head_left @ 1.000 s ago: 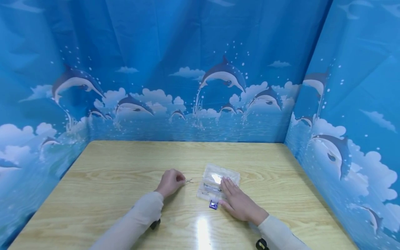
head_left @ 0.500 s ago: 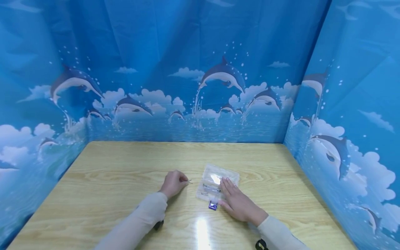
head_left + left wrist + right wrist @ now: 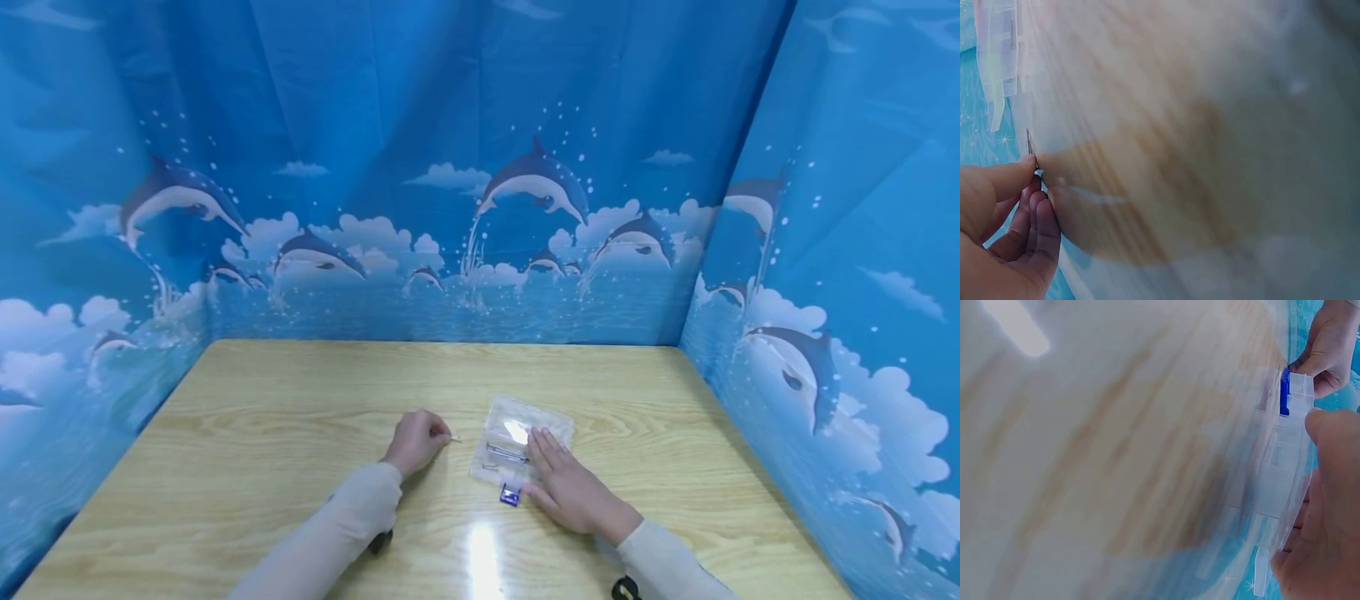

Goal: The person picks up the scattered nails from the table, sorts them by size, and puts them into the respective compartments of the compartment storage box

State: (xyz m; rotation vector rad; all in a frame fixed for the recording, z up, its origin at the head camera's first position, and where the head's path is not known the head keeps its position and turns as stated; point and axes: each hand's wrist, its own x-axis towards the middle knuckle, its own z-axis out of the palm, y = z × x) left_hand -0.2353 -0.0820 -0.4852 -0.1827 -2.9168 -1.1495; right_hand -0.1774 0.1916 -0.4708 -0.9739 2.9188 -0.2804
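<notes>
My left hand (image 3: 417,442) pinches a thin, pointed metal piece like a small nail (image 3: 1030,144) between thumb and fingertips, close over the table left of the box. Its tip pokes out past the fingertips. A clear plastic compartment box (image 3: 556,419) lies in the middle, with several slim metal pieces (image 3: 507,454) in it. My right hand (image 3: 576,492) rests on the box's right side with its fingers extended, covering part of it. At the box's near edge sits a small blue piece (image 3: 510,495), which also shows as a blue strip (image 3: 1285,392) in the right wrist view.
The wooden table (image 3: 300,375) carries the box. A blue curtain (image 3: 420,167) with dolphins stands behind the table and along its sides. A bright light reflection lies on the tabletop near the front.
My left hand has moved slightly right and closed on the thin metal piece; one second ago crossed thin metal pieces showed beside its fingertips. The right hand has stayed on the box.
</notes>
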